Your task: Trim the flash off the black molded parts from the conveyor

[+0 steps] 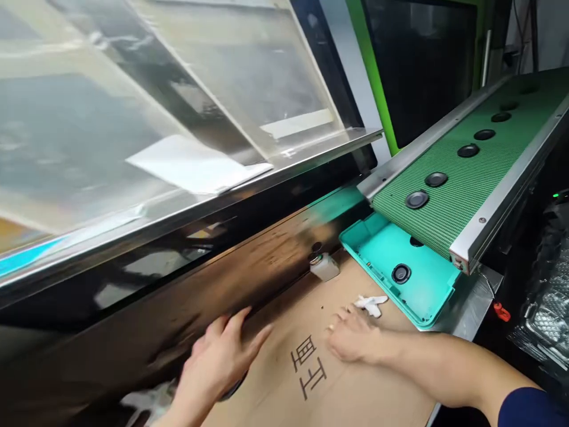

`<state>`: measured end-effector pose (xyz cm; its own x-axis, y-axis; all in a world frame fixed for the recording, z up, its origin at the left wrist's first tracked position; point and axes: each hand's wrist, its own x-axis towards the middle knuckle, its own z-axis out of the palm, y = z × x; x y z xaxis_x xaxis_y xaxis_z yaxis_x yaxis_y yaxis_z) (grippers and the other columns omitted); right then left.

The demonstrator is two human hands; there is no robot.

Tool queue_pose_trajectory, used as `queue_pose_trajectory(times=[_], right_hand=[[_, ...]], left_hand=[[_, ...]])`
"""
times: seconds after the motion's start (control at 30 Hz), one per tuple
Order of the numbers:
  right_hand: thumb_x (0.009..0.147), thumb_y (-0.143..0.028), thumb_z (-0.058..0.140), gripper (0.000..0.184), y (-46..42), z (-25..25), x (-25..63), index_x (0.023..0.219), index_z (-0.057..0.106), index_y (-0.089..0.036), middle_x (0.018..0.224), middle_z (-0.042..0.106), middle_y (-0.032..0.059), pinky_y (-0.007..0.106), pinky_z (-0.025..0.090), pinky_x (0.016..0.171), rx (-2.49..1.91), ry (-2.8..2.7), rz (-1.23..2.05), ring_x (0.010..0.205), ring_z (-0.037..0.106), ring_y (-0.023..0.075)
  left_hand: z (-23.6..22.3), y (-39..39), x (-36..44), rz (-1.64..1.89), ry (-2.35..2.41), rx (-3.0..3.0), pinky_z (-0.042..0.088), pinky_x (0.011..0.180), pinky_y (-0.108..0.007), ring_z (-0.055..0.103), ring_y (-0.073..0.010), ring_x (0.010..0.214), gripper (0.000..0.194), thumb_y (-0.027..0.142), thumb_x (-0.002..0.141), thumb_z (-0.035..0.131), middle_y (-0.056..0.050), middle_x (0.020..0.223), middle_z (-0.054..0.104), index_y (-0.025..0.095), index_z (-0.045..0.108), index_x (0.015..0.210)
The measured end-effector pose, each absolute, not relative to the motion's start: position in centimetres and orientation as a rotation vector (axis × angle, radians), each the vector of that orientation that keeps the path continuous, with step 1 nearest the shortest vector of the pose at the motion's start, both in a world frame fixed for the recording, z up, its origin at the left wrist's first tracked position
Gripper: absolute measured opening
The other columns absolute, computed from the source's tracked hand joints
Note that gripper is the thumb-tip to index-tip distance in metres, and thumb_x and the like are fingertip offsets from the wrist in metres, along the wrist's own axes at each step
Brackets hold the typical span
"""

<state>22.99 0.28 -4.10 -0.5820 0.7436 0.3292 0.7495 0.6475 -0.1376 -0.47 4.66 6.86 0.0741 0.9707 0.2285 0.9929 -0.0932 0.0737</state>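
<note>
My left hand (220,354) hovers at the lower middle, thumb and fingers apart, above a brown cardboard sheet (275,370). A dark rounded thing (235,388) shows partly from under its palm; the rest is hidden. My right hand (351,333) rests palm down on the cardboard, fingers slightly bent and spread, with nothing seen in it. Just beyond its fingers lies a crumpled white scrap (372,305). Black handwritten characters (307,366) mark the cardboard between my hands. A teal tray (377,276) beside my right hand holds a black round ring-like part (400,273).
A green conveyor belt (448,219) carries several black round parts (416,199) and ends over the tray. A small whitish bottle (324,267) stands by the dark machine wall. White paper (191,166) lies on the machine ledge. Clear plastic packaging (549,314) sits at right.
</note>
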Motion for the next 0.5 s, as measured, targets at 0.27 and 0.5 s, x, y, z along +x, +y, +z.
queue_pose_trajectory(times=[0.27,0.5], right_hand=[[0.095,-0.053,0.059,0.034,0.5,-4.4,23.5,0.092,0.075,-0.024,0.098,0.074,0.0065,0.038,0.050,0.078,-1.116,-2.432,-0.017,0.097,0.063,0.0260],[0.091,-0.045,0.058,0.024,-0.1,-3.8,24.1,0.090,0.073,-0.027,0.100,0.074,0.0040,0.045,0.049,0.083,-1.138,-2.461,0.015,0.096,0.060,0.0282]], left_hand=[[16.5,10.1,31.2,-0.878,-1.158,-2.827,0.033,0.121,-0.057,0.041,-0.0359,0.147,0.054,0.053,0.098,0.046,-0.019,0.157,0.048,0.017,0.056,0.137],[17.6,9.6,35.7,-1.258,-1.192,-3.210,0.049,0.107,-0.051,0.066,-0.0295,0.118,0.024,0.037,0.085,0.071,-0.014,0.119,0.072,0.021,0.056,0.093]])
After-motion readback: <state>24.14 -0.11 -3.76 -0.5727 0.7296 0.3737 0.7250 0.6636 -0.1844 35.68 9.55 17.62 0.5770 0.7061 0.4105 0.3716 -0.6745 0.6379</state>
